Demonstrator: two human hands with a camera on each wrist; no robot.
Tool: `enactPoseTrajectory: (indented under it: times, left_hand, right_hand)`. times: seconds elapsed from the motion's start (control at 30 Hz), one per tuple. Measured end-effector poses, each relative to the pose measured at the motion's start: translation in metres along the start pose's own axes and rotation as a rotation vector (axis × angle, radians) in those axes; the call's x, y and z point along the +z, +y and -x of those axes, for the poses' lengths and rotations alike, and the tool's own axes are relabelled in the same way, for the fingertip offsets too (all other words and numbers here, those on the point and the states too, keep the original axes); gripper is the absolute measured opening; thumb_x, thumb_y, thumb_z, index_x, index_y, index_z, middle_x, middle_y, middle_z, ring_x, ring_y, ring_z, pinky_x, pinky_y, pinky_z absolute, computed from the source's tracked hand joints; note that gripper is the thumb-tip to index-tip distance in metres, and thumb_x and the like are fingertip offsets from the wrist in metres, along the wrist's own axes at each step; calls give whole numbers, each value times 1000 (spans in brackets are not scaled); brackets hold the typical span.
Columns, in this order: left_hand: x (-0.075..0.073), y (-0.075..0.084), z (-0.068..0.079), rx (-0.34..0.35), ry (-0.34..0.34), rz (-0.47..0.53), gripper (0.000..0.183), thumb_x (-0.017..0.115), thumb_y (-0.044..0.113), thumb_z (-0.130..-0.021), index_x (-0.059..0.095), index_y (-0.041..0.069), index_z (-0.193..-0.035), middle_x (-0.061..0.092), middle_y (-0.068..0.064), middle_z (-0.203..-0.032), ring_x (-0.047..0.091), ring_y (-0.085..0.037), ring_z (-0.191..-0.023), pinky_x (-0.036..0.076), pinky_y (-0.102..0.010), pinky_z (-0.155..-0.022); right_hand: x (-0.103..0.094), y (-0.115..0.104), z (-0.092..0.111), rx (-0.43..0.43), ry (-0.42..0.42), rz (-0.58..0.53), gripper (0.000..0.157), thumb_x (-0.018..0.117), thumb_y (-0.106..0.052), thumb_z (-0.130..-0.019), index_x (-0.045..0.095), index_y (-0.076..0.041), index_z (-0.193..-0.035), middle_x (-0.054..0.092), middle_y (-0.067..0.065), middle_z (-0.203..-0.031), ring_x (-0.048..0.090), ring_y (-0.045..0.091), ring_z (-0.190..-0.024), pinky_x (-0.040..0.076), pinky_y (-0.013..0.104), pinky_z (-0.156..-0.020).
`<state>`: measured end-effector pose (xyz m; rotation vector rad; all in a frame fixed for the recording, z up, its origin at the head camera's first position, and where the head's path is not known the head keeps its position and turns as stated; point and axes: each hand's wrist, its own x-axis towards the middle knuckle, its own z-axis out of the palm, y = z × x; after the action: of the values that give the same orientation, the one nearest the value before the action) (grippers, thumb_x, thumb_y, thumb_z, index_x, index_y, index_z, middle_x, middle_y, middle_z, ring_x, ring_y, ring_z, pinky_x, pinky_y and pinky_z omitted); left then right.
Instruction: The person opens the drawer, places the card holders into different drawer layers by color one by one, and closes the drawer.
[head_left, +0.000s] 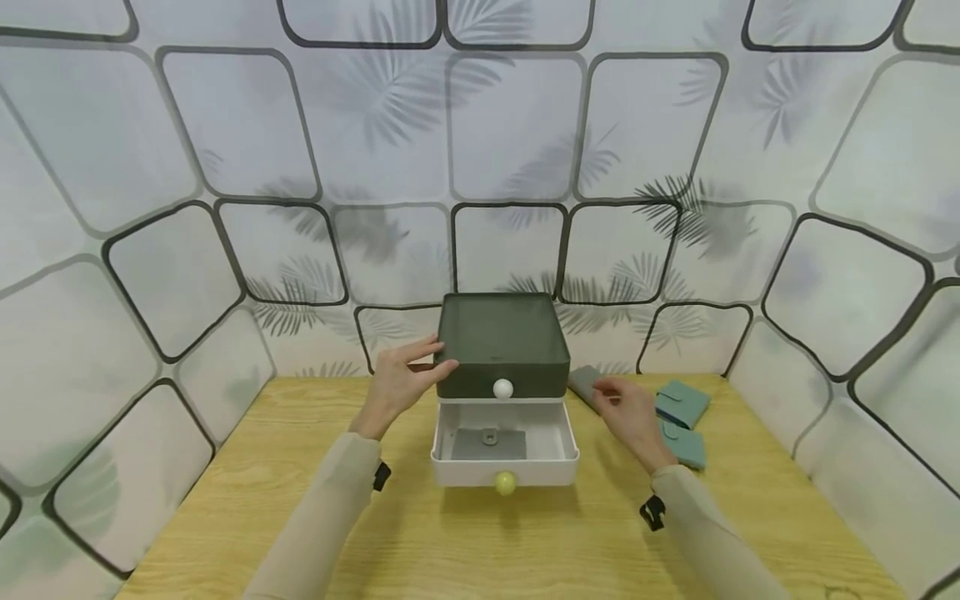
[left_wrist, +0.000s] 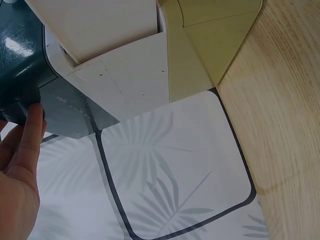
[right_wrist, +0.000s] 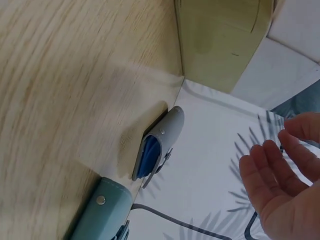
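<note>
A small drawer box stands on the table, with a dark green top tier (head_left: pixel 502 329) bearing a white knob. Below it, a white drawer (head_left: pixel 442 473) with a yellow-green knob (head_left: pixel 506 483) is pulled out. Inside lies a flat grey snap-strap case (head_left: pixel 510 446). My left hand (head_left: pixel 401 379) touches the green tier's left side, thumb at its front corner. My right hand (head_left: pixel 626 408) hovers, fingers loosely bent and holding nothing, by a grey case (head_left: pixel 582 385) right of the box. In the right wrist view, something blue shows inside this grey case (right_wrist: pixel 172 127).
Two teal snap cases (head_left: pixel 682 402) (head_left: pixel 684 446) lie at the right, partly behind my right forearm. A yellow-olive bottom tier (left_wrist: pixel 215 45) of the box shows in the left wrist view. Patterned walls (head_left: pixel 510 250) enclose the wooden table (head_left: pixel 300 425).
</note>
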<state>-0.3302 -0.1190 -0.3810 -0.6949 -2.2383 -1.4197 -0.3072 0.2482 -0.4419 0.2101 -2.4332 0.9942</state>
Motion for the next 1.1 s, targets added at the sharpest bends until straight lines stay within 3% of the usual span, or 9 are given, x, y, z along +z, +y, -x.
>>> enactPoseTrajectory:
  times: [0.2, 0.4, 0.43, 0.83, 1.1]
  left_hand:
    - [-1, 5, 0, -17, -6, 11, 45, 79, 26, -84, 69, 1, -120, 61, -16, -134, 63, -32, -117, 61, -34, -84]
    - [-2, 5, 1, -3, -3, -6, 45, 80, 27, -84, 71, 0, -118, 63, -16, -131, 65, -31, -115, 61, -25, -80]
    - [-1, 0, 1, -3, -2, -5, 45, 80, 29, -83, 71, 2, -118, 63, -14, -131, 65, -30, -115, 61, -24, -79]
    - [-2, 1, 2, 4, 6, -7, 46, 80, 31, -83, 72, 2, -117, 64, -14, -130, 66, -30, -114, 61, -24, -79]
    - [-2, 2, 5, -3, 5, 3, 46, 80, 32, -83, 72, 3, -117, 64, -13, -131, 66, -29, -114, 61, -24, -80]
  right_hand:
    - [1, 15, -11, 109, -110, 70, 29, 59, -11, -93, 69, 4, -115, 69, 24, -112, 67, 38, -101, 58, 50, -85]
    - [7, 30, -17, 164, -201, 117, 34, 57, -14, -94, 67, 5, -120, 67, 26, -116, 63, 40, -106, 55, 53, -88]
    - [7, 31, -17, 174, -209, 125, 34, 57, -14, -94, 67, 5, -120, 67, 26, -116, 63, 40, -106, 55, 53, -88]
    - [13, 41, -23, 240, -244, 140, 38, 53, -12, -91, 65, 7, -120, 67, 26, -116, 64, 41, -104, 56, 52, -86]
    - [20, 51, -27, 235, -267, 195, 38, 56, -11, -88, 66, 10, -117, 66, 29, -118, 63, 45, -107, 56, 55, -89]
